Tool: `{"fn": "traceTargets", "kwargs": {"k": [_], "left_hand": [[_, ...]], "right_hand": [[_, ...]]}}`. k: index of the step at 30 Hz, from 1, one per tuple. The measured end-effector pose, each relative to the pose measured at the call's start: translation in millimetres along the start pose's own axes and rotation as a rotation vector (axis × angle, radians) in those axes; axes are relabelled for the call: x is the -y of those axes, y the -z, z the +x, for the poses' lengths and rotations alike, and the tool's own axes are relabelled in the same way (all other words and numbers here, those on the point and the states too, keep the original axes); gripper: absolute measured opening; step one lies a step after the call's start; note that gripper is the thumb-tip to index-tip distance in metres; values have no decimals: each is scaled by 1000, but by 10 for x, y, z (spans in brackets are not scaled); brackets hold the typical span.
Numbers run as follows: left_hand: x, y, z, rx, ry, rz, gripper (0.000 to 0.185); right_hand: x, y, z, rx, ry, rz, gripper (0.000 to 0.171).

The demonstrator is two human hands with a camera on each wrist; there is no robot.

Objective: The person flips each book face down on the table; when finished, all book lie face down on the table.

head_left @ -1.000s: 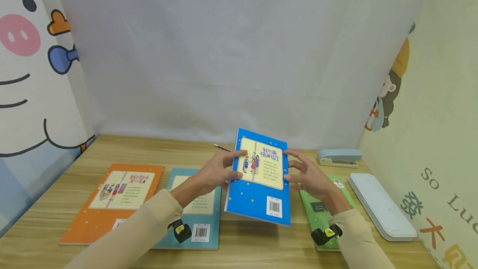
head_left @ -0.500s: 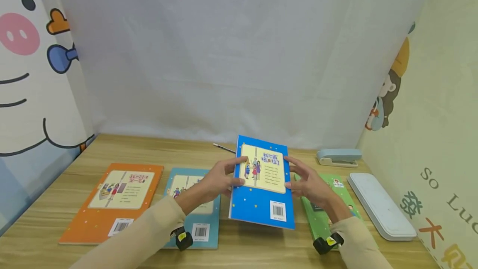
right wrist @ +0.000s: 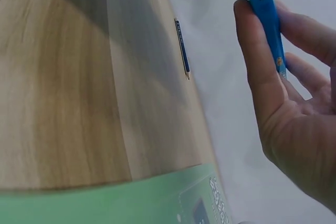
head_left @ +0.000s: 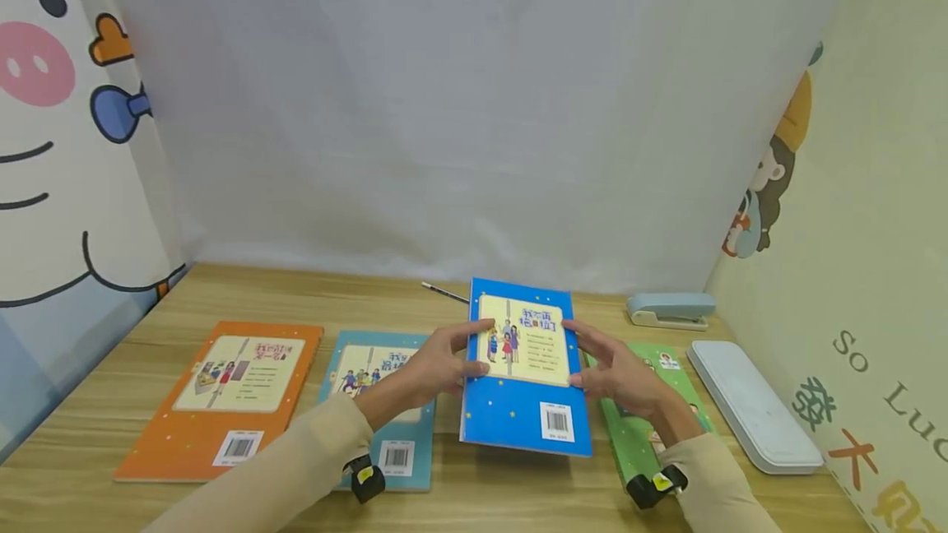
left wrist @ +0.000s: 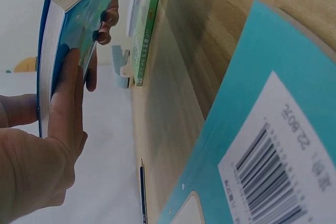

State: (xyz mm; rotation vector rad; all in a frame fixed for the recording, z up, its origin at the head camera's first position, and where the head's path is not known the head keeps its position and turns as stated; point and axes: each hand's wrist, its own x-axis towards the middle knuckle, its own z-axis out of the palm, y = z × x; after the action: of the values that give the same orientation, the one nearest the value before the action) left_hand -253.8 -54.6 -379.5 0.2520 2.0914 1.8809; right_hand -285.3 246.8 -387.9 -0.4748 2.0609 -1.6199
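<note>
Both hands (head_left: 435,367) (head_left: 618,370) pinch the blue book (head_left: 527,364) by opposite edges.

In the head view, the left hand (head_left: 439,364) conceals part of the teal book (head_left: 406,432); the right hand (head_left: 622,374) conceals part of the green book (head_left: 626,438). The right end of the pencil (head_left: 444,292) is hidden behind the blue book (head_left: 524,364), whose fine print (head_left: 544,349) is unreadable. The left wrist view crops the teal book; the right wrist view crops the blue book.
</note>
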Motion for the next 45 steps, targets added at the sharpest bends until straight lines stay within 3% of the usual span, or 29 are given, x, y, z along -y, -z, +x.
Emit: {"fn": "traceTargets", "kwargs": {"k": [9, 16, 22, 29, 38, 45], "left_hand": [[129, -4, -10, -14, 27, 60, 65], [185, -28, -62, -38, 75, 228, 65], [234, -63, -91, -17, 114, 381, 61], [264, -95, -106, 24, 196, 397, 59], [278, -131, -90, 30, 191, 469, 56], [289, -124, -89, 33, 128, 538, 61]], "right_hand": [[-73, -10, 9, -11, -42, 3, 86], [-93, -38, 24, 40, -56, 4, 84], [-127, -77, 35, 46, -73, -89, 82], [-168, -153, 39, 14, -124, -139, 79], [-126, -286, 57, -99, -170, -327, 71], [-92, -327, 65, -137, -196, -362, 68]]}}
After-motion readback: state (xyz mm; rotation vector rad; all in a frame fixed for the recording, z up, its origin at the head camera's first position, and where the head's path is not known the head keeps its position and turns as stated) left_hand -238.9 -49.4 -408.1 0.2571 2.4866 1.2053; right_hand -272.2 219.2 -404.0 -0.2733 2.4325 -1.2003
